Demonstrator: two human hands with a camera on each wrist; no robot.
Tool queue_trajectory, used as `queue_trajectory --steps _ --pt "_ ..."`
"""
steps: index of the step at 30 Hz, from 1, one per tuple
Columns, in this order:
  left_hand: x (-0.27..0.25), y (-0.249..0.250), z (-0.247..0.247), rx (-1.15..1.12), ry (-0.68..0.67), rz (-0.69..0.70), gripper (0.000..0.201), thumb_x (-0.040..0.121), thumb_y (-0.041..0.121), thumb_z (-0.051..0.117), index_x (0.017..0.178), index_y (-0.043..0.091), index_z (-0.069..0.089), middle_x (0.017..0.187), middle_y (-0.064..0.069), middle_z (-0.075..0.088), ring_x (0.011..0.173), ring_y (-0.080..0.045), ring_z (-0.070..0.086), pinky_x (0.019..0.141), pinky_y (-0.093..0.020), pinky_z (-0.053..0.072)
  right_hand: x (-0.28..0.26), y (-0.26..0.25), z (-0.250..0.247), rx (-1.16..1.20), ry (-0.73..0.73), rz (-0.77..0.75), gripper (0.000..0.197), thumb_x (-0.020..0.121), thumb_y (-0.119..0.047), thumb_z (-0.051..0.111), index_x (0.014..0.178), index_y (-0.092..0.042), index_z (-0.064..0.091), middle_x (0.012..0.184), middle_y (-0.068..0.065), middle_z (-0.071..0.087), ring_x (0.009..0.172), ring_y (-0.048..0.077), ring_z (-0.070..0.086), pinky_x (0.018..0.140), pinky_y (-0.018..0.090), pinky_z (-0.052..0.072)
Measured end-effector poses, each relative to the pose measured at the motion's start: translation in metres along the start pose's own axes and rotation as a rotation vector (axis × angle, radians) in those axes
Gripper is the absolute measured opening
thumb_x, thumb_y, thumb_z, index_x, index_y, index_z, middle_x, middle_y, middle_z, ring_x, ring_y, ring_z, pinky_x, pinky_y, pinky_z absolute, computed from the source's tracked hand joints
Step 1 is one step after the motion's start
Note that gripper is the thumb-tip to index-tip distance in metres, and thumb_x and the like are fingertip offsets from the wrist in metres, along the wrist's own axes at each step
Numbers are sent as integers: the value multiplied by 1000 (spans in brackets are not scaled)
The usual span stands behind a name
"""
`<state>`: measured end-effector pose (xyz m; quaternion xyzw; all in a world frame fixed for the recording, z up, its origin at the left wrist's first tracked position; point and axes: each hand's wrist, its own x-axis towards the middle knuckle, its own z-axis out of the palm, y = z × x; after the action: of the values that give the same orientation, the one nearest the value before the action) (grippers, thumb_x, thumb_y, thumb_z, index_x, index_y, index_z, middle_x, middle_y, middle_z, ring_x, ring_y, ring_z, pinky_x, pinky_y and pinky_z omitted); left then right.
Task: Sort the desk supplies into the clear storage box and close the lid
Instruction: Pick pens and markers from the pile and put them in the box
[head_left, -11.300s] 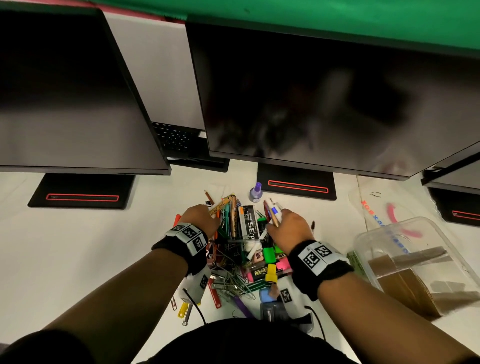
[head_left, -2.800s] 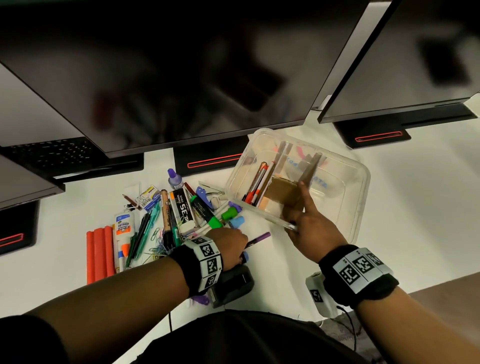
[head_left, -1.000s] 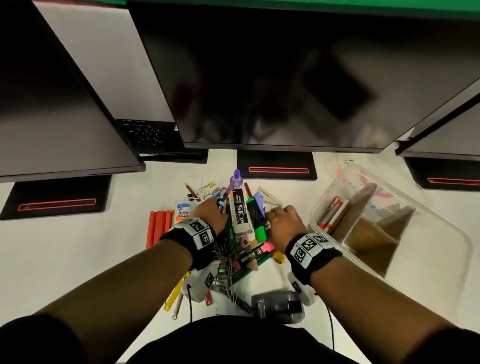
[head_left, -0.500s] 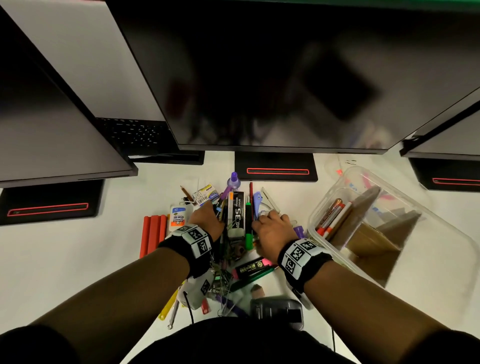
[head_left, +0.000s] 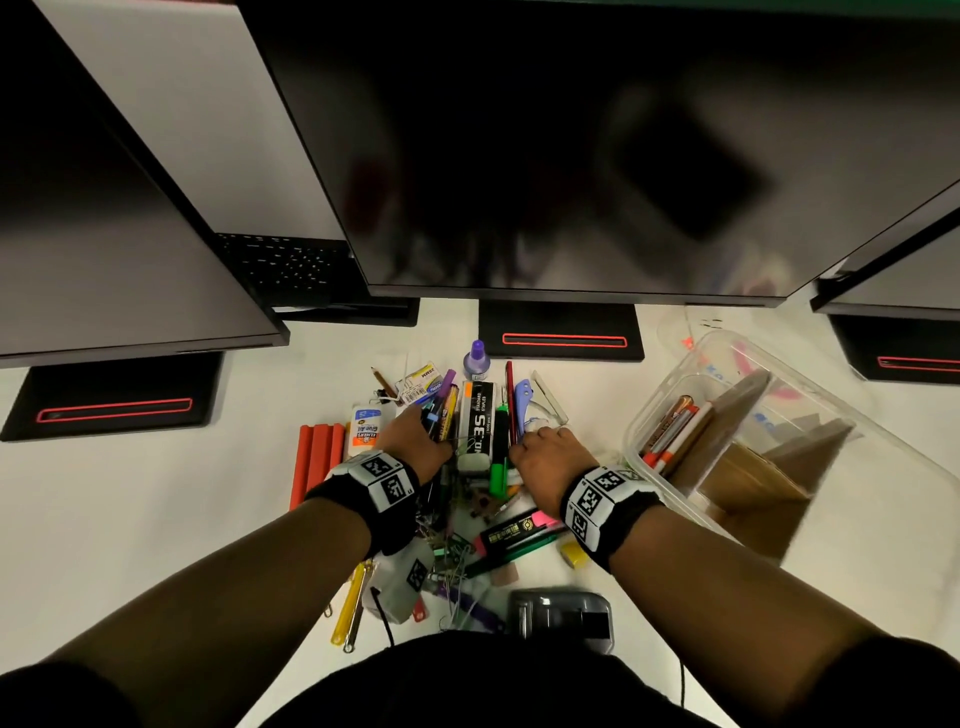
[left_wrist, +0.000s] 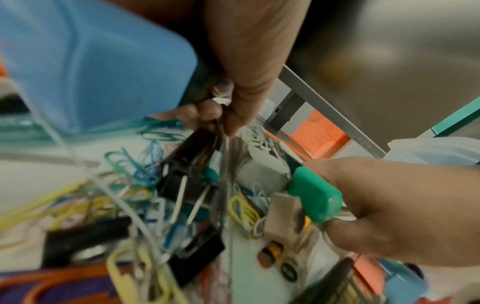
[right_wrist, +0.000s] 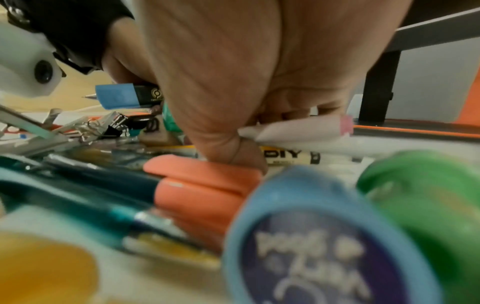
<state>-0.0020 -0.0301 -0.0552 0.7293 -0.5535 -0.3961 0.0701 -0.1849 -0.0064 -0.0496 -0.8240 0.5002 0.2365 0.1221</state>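
A jumbled pile of pens, markers and clips (head_left: 467, 499) lies mid-desk, with a black staples box (head_left: 478, 421) in it. My left hand (head_left: 423, 415) reaches into the pile's left side; in the left wrist view it (left_wrist: 223, 102) pinches a bunch of thin pens and markers. My right hand (head_left: 535, 436) sits on the right side, fingers curled round a white marker (right_wrist: 298, 131) with a pink end. A green highlighter (head_left: 498, 457) lies against its thumb. The clear storage box (head_left: 639, 415) stands open at the right, holding orange markers (head_left: 670, 431) and cardboard dividers (head_left: 748, 467).
Three dark monitors overhang the desk; their black stands (head_left: 558, 338) sit just behind the pile. A glue bottle (head_left: 363, 426) and orange sticks (head_left: 317, 457) lie left of it. A grey stapler (head_left: 561, 618) sits near my body. The clear lid (head_left: 691, 332) lies behind the box.
The right hand has come back from the box to the pile. Over the last second both hands stay low in the pile, the right hand shifting slightly left toward the staples box.
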Motion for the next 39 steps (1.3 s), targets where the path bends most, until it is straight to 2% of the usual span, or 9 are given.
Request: queue_trajectory --steps 5,9,15,20,24,28,31,34,39 --pt "-3 0 -6 0 -7 28 20 78 24 62 93 12 60 82 -4 62 74 -22 58 63 -26 42 -5 0 -14 42 -6 -28 44 91 -11 39 135 -14 42 129 12 52 119 31 49 100 39 37" --pt "-10 1 -14 -7 -10 27 8 79 22 61 77 18 55 71 -2 58 70 -21 55 55 -24 39 -16 -9 -28 112 -12 -35 45 90 -6 38 135 -10 35 122 16 55 109 35 57 86 41 47" --pt "-21 4 -22 1 -77 68 25 81 23 61 60 22 47 60 3 51 60 -16 50 49 -23 33 -32 -15 -38 118 -46 -34 36 90 -8 41 125 -9 47 120 12 60 106 33 60 76 33 45" --pt "-26 6 -24 -9 -98 63 27 79 26 66 60 19 49 60 2 51 56 -14 49 49 -22 33 -43 -10 -33 243 -63 71 34 88 -14 45 122 -13 48 114 11 63 99 31 61 74 31 45" --pt "-33 4 -26 4 -79 50 28 80 23 64 59 19 47 57 1 49 52 -13 46 47 -22 32 -54 -6 -27 247 -89 35 35 91 -21 52 125 -15 48 114 12 63 103 30 60 72 30 41" --pt "-37 1 -28 36 -81 51 30 80 21 64 56 19 46 55 1 48 49 -12 45 46 -21 33 -58 -9 -19 211 -160 -24 22 87 -18 58 108 -14 61 107 11 67 101 28 62 70 27 38" --pt "-38 -4 -25 38 -131 79 17 78 23 69 72 19 53 68 0 56 58 -14 51 51 -21 36 -58 -13 -11 159 -203 -18 20 85 -14 57 103 -11 64 102 11 69 96 28 64 68 26 39" --pt "-39 -8 -24 6 -129 90 21 76 24 73 87 19 56 76 3 58 71 -18 56 60 -23 39 -57 -14 -4 132 -184 6 21 84 -16 57 104 -12 64 103 10 68 96 28 64 67 27 39" --pt "-39 -9 -23 -72 -146 33 19 77 14 69 70 18 52 61 -1 53 53 -15 49 51 -22 39 -59 -10 2 157 -166 23 29 85 -18 52 112 -19 63 112 8 66 106 29 61 83 33 50"
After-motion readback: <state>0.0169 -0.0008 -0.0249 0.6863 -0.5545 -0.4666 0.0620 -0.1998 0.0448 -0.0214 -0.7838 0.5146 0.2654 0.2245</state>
